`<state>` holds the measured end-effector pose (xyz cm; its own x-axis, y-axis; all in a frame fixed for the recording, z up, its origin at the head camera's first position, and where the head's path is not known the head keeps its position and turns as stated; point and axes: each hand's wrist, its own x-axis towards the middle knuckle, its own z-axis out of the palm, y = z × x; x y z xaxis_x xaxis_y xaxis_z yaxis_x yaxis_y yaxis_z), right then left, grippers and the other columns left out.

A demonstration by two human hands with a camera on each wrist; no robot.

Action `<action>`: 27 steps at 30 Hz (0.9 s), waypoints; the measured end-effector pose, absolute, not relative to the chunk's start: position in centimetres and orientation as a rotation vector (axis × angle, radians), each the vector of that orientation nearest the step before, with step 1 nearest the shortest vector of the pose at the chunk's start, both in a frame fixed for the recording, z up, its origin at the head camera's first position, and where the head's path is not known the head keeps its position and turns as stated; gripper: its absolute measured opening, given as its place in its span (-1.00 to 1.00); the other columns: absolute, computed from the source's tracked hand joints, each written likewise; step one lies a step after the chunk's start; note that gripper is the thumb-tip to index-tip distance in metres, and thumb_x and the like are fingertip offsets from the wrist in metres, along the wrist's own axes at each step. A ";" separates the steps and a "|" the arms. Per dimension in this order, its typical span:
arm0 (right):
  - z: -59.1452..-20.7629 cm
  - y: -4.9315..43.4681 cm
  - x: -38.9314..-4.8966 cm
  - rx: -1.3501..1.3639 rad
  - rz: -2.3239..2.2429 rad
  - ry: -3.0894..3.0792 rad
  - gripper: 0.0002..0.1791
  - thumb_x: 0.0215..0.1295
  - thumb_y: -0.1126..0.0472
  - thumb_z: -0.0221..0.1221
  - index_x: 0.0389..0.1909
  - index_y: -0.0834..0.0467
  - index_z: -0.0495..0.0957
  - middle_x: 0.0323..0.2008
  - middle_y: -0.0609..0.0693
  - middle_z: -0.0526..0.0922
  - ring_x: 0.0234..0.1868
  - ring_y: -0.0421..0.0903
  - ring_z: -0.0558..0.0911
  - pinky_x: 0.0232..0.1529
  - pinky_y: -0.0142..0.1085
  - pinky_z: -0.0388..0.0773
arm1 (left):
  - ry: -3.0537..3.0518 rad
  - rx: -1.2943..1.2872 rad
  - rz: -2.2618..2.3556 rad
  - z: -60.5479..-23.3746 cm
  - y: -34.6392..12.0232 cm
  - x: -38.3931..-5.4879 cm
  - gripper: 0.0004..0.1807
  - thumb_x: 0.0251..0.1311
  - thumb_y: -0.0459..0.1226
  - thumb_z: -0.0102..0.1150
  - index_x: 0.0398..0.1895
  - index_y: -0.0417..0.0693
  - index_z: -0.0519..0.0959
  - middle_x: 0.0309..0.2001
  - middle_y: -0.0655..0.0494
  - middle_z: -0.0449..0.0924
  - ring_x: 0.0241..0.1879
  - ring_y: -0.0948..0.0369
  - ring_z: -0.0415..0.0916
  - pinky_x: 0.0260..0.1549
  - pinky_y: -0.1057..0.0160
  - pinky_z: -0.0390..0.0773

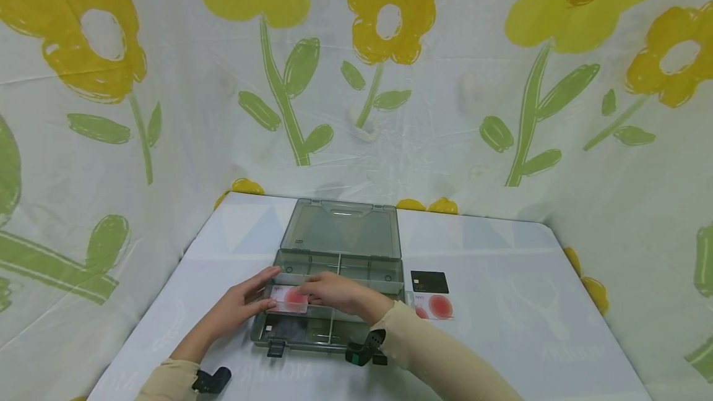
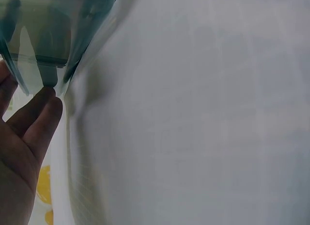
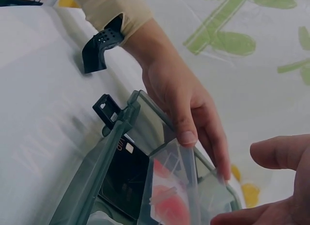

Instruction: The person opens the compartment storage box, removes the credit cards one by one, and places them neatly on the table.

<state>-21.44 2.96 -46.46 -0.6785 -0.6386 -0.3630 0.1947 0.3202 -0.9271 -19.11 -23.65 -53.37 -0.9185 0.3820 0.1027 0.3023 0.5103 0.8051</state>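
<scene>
A grey-green translucent compartment box (image 1: 262, 334) lies on the table with its lid (image 1: 340, 231) tipped back. In its left middle compartment sits a white card with a red circle (image 1: 286, 294). My left hand (image 1: 239, 305) rests against the box's left side, thumb touching a clear upright edge beside that card and straight fingers along the outer wall. Over the middle compartments reaches my right hand (image 1: 342, 293), fingertips by the card; the right wrist view shows its thumb (image 3: 276, 152) and a finger apart. A black card (image 3: 123, 179) lies in the front left compartment.
On the table right of the box lie another black card (image 1: 430, 281) and a white card with red circles (image 1: 441, 307). Two dark latches, one of them the left latch (image 1: 276, 349), stick out at the box's front. A flower-printed curtain (image 1: 445, 141) stands behind the table.
</scene>
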 end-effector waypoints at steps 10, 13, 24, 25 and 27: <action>-45.4 2.9 -20.7 -0.418 -1.475 1.879 -0.35 0.55 0.09 0.10 0.45 0.44 0.26 0.46 0.30 0.30 0.38 0.16 0.45 0.41 0.01 0.45 | 2.632 0.568 1.395 -53.5 -23.8 -19.2 -0.17 0.25 0.00 0.36 0.55 0.04 0.29 0.56 -0.11 0.16 0.50 -0.13 0.14 0.35 -0.09 0.36; -45.2 2.9 -20.7 -0.421 -1.483 1.887 -0.33 0.54 0.09 0.11 0.46 0.43 0.24 0.44 0.27 0.33 0.35 0.16 0.49 0.40 0.02 0.46 | 2.630 0.574 1.398 -53.5 -23.8 -19.2 -0.16 0.25 0.00 0.37 0.56 0.02 0.28 0.55 -0.12 0.16 0.50 -0.13 0.15 0.35 -0.08 0.37; -44.5 2.6 -20.7 -0.425 -1.543 1.884 -0.34 0.53 0.10 0.12 0.47 0.39 0.23 0.42 0.27 0.35 0.31 0.10 0.53 0.38 0.03 0.47 | 2.642 0.615 1.412 -53.4 -23.9 -19.1 -0.15 0.24 -0.03 0.38 0.55 -0.01 0.28 0.54 -0.14 0.19 0.47 -0.15 0.19 0.32 -0.02 0.42; -44.5 2.6 -20.7 -0.424 -1.548 1.882 -0.35 0.53 0.10 0.12 0.47 0.37 0.23 0.42 0.27 0.35 0.31 0.10 0.53 0.39 0.03 0.47 | 2.643 0.617 1.413 -53.5 -23.9 -19.1 -0.15 0.24 -0.03 0.37 0.55 -0.02 0.29 0.54 -0.14 0.19 0.47 -0.16 0.19 0.32 -0.01 0.43; -44.6 2.5 -20.8 -0.419 -1.553 1.884 -0.35 0.54 0.10 0.12 0.48 0.35 0.23 0.43 0.28 0.33 0.32 0.12 0.52 0.39 0.03 0.47 | 2.644 0.620 1.409 -53.5 -23.9 -19.1 -0.15 0.24 -0.02 0.37 0.55 -0.02 0.29 0.54 -0.14 0.19 0.47 -0.16 0.19 0.32 0.00 0.43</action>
<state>-20.83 2.47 -44.56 -0.7362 -0.6163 -0.2796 0.1566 0.2468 -0.9563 -19.07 -23.87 -53.49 -0.9147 0.3871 0.1156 0.3118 0.4944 0.8114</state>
